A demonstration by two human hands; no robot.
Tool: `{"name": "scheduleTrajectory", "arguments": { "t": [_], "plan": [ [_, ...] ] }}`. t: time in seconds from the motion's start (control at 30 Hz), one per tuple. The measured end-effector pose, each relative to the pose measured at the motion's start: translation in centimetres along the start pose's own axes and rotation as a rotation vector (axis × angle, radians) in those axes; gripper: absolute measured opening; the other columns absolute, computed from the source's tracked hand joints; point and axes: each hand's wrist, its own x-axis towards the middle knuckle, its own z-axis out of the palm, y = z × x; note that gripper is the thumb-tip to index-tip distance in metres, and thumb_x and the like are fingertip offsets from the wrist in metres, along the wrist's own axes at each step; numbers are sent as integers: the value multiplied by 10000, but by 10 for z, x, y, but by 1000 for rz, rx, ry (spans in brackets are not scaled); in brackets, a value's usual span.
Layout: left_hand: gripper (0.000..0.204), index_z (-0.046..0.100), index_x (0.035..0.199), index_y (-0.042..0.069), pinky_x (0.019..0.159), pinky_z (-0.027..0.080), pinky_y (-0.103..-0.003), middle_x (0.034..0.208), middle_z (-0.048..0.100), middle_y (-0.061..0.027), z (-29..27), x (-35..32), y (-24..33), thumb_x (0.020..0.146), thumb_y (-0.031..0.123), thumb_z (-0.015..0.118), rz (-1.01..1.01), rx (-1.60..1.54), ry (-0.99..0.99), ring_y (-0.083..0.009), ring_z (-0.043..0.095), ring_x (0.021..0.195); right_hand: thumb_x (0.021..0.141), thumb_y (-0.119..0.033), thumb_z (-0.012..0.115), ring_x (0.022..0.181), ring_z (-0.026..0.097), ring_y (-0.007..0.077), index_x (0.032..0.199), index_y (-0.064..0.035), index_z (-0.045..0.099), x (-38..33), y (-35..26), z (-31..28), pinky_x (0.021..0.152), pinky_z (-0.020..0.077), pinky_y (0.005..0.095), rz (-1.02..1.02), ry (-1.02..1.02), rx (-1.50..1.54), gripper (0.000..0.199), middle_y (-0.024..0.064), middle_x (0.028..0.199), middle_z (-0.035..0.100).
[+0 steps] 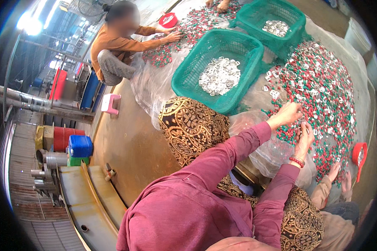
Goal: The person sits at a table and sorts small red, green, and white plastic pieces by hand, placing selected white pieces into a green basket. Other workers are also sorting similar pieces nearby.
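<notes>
My left hand [287, 113] and my right hand [305, 138] are close together over a spread of small red and green pellets [285, 134]. Mixed among the pellets lie many flat silvery metal pieces with slots [275, 94], like small buckles. Both sets of fingers are closed in a pinch; what is between them is too small to make out. A red bead bracelet [297, 161] circles my right wrist. Left of my hands stands a green plastic basket [181, 85] lined with green net, holding a heap of the same silvery pieces [220, 76].
A second green basket [300, 16] with metal pieces stands farther back. A red strainer [359, 154] lies at the right, a red bowl [168, 20] at the far left. Co-workers' hands [171, 35] reach into the pile. Clear plastic sheeting [148, 79] lies underneath. A pink stool [110, 103] stands left.
</notes>
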Motion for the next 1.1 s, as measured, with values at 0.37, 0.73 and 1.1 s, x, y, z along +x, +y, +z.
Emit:
{"name": "scheduleTrajectory", "arguments": {
  "t": [0.37,0.73,1.1],
  "plan": [
    [145,595,883,58,409,327,-211,690,533,10,6,-10,-43,841,196,582,-538,-760,-9,-68,457,503,894,-121,557,455,413,17,1014,-47,522,8,-11,54,328,260,153,-262,70,216,145,69,841,610],
    [474,527,1069,93,751,510,-463,977,629,-59,10,-17,-58,911,506,355,-662,-1873,-172,-221,616,867,921,-291,411,835,573,201,869,-13,576,25,-12,58,772,501,337,-74,-65,278,328,103,894,589],
    [313,561,999,0,676,526,-412,974,599,-141,-104,15,-52,853,258,461,-68,-2252,241,-310,588,868,969,-310,312,1070,531,268,1173,55,485,9,-45,50,977,386,386,-472,87,110,452,184,1133,551]
  ]
}}
